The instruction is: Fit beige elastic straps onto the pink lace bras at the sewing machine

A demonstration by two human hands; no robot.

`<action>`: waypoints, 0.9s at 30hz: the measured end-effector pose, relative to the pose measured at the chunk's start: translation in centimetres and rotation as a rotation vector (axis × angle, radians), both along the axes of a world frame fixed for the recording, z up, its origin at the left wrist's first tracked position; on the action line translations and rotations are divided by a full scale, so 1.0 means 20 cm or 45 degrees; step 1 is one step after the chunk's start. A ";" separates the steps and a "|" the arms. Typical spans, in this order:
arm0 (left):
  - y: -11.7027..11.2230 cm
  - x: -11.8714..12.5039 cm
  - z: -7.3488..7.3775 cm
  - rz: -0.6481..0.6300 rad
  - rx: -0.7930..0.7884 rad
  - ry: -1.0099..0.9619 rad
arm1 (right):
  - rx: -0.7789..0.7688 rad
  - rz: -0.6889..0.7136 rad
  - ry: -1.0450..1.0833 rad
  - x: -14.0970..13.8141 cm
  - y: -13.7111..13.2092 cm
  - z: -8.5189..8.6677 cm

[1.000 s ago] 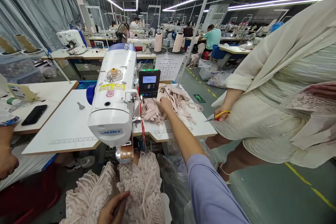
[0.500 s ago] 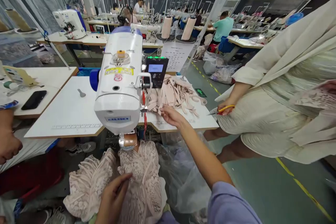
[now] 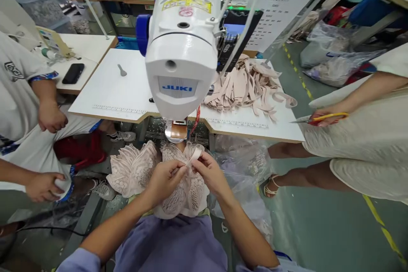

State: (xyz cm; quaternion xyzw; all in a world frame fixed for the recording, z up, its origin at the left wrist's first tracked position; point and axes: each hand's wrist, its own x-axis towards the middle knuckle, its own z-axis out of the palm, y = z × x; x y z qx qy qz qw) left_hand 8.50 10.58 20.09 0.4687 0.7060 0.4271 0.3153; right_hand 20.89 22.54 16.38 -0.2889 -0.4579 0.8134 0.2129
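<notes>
A pale pink lace garment (image 3: 137,168) lies across my lap under the head of a white JUKI sewing machine (image 3: 181,46). My left hand (image 3: 165,177) and my right hand (image 3: 208,172) meet just above the lace, both pinching a small pale strip (image 3: 193,156) between their fingertips. A heap of similar beige strips (image 3: 245,85) lies on the white table (image 3: 111,97) to the right of the machine, beyond my hands.
A person in a cream dress stands at the right holding orange-handled scissors (image 3: 320,118). Another person sits at the left, their hands (image 3: 51,117) near their lap. A black phone (image 3: 73,73) lies on the neighbouring table. Plastic bags (image 3: 245,165) hang under the table edge.
My right hand has come back from the strip heap carrying a strip down to my lap. My left hand rose to meet it. The view tilted down and closer.
</notes>
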 end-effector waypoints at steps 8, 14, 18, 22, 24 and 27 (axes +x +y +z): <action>0.14 -0.01 0.14 -0.105 0.513 0.180 | -0.076 -0.329 0.038 -0.03 0.23 0.16; 0.18 -0.21 0.09 0.241 0.372 1.019 | 0.190 -0.148 -0.076 -0.12 0.39 0.17; 0.17 -0.27 0.09 0.261 0.178 0.944 | 0.303 0.038 -0.093 -0.20 0.43 0.17; 0.15 -0.35 0.11 0.080 0.018 0.523 | 0.420 0.078 -0.096 -0.28 0.46 0.18; 0.13 -0.41 0.10 -0.022 -0.014 0.348 | 0.465 0.077 -0.114 -0.31 0.48 0.18; 0.12 -0.45 0.09 -0.078 -0.008 0.254 | 0.518 0.064 -0.130 -0.34 0.51 0.17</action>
